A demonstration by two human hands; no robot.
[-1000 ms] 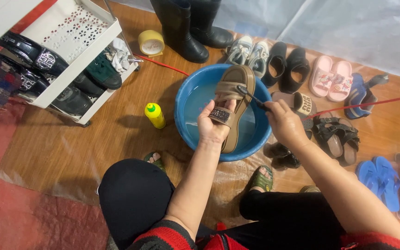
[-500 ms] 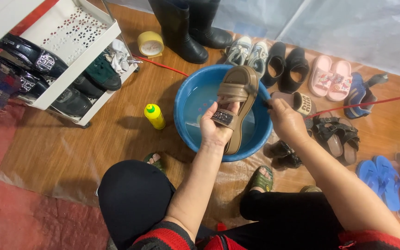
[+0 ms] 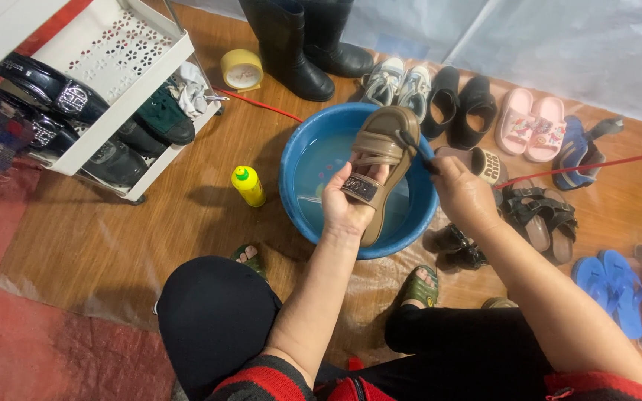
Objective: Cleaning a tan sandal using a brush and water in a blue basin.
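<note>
One basin [image 3: 295, 160] — two boots [image 3: 291, 44]

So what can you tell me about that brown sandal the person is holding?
The brown sandal is tan with wide straps across the top and a dark patterned patch on one strap. It looks like leather or rubber. The left hand grips it at the middle, holding it over the blue basin of water. The right hand puts a dark brush against its upper end.

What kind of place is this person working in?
Probably a home floor set up for washing shoes. A blue basin of water sits on clear plastic sheeting over wood flooring, a white shoe rack stands at one side, and pairs such as pink slides line the wall.
</note>
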